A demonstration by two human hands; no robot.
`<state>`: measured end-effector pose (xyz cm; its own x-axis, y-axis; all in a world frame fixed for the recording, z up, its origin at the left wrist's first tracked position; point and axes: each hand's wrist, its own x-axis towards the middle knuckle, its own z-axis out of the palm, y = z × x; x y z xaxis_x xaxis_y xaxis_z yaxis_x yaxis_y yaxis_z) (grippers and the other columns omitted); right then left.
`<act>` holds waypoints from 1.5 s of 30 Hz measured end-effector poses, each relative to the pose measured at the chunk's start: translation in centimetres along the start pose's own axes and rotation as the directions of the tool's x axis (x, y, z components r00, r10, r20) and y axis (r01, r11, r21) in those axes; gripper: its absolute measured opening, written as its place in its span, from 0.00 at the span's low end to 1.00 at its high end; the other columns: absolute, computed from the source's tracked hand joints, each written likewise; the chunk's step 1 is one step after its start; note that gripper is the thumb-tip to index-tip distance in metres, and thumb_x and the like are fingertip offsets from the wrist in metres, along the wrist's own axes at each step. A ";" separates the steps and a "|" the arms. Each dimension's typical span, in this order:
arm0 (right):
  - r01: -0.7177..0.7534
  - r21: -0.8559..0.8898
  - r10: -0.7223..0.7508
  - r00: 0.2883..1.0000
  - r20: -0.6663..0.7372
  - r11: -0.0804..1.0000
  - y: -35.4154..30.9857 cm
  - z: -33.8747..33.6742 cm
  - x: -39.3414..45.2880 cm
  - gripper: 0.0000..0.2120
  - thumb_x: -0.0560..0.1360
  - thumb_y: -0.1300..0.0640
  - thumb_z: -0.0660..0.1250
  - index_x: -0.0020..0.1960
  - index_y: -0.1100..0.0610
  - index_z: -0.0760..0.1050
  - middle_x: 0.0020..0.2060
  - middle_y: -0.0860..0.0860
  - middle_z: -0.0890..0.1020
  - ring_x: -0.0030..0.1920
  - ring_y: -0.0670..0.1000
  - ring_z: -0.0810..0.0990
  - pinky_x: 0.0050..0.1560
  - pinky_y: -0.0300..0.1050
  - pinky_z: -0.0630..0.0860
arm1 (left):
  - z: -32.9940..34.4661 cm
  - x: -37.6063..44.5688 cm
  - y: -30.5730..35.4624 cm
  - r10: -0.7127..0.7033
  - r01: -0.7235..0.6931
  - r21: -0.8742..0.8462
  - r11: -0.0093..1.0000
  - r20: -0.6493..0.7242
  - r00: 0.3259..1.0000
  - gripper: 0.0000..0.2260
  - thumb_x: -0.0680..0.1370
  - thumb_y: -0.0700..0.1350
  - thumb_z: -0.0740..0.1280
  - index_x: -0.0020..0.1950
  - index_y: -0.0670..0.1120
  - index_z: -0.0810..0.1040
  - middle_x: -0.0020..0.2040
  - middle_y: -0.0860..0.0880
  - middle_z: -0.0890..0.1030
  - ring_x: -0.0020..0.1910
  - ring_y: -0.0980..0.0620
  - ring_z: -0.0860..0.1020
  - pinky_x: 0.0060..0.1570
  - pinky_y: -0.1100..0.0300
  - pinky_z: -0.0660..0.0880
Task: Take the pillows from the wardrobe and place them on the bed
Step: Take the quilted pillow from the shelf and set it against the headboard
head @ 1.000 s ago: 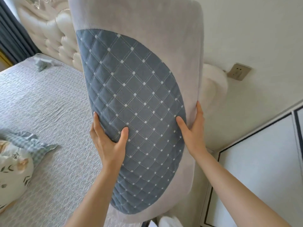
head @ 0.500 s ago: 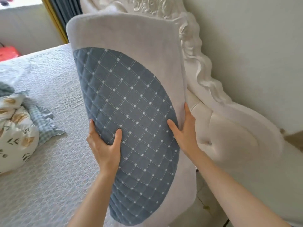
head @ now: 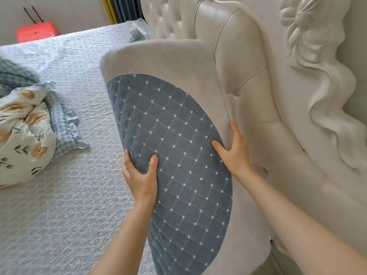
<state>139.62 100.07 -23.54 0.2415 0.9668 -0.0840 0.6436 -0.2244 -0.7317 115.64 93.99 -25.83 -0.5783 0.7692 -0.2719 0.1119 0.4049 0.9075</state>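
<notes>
I hold a long pillow (head: 174,124), light grey with a blue quilted oval panel dotted white, upright over the bed's right side, close to the headboard. My left hand (head: 141,175) grips its left edge with the thumb on the blue panel. At the pillow's right edge, my right hand (head: 234,151) clasps it, fingers behind, next to the headboard. The bed (head: 65,205) has a pale textured cover. The wardrobe is out of view.
A cream tufted headboard (head: 248,80) with carved white trim (head: 325,92) rises at the right. A crumpled floral and blue-checked quilt (head: 29,132) lies on the bed's left. Another small bluish cloth (head: 137,32) sits by the headboard. A red object (head: 37,32) stands beyond the bed.
The view has swung left from the wall and wardrobe side toward the bed. The pillow, still in both hands, has come lower and nearer the headboard, over the mattress.
</notes>
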 end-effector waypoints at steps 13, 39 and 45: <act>-0.008 -0.338 0.112 0.951 0.288 0.941 7.5 13.5 12.5 0.34 0.77 0.40 0.58 0.78 0.45 0.49 0.76 0.59 0.53 0.75 0.61 0.55 0.73 0.60 0.55 | 9.0 16.8 -11.4 -0.312 0.289 0.117 0.950 0.335 0.889 0.44 0.76 0.63 0.67 0.82 0.53 0.45 0.81 0.48 0.56 0.78 0.43 0.59 0.75 0.40 0.58; 0.239 -0.658 -0.115 0.967 0.227 0.714 12.3 14.6 7.8 0.30 0.80 0.49 0.59 0.77 0.57 0.54 0.75 0.66 0.54 0.73 0.68 0.57 0.70 0.62 0.57 | 11.1 12.4 -16.7 -0.531 0.528 0.102 0.843 0.318 0.785 0.52 0.68 0.69 0.70 0.81 0.57 0.42 0.80 0.48 0.58 0.77 0.42 0.61 0.73 0.39 0.61; 0.208 -0.685 -0.039 0.966 0.254 0.699 12.3 14.2 6.2 0.30 0.80 0.50 0.59 0.77 0.59 0.55 0.75 0.66 0.55 0.73 0.69 0.55 0.71 0.63 0.54 | 10.2 10.3 -16.5 -0.472 0.399 0.266 0.877 0.329 0.818 0.45 0.77 0.62 0.66 0.81 0.49 0.42 0.82 0.46 0.51 0.80 0.44 0.53 0.77 0.43 0.54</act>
<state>138.70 105.07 -42.70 0.0241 0.9742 -0.2244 0.9970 -0.0398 -0.0657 116.06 100.23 -46.85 -0.2597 0.6007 -0.7561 0.0825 0.7939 0.6024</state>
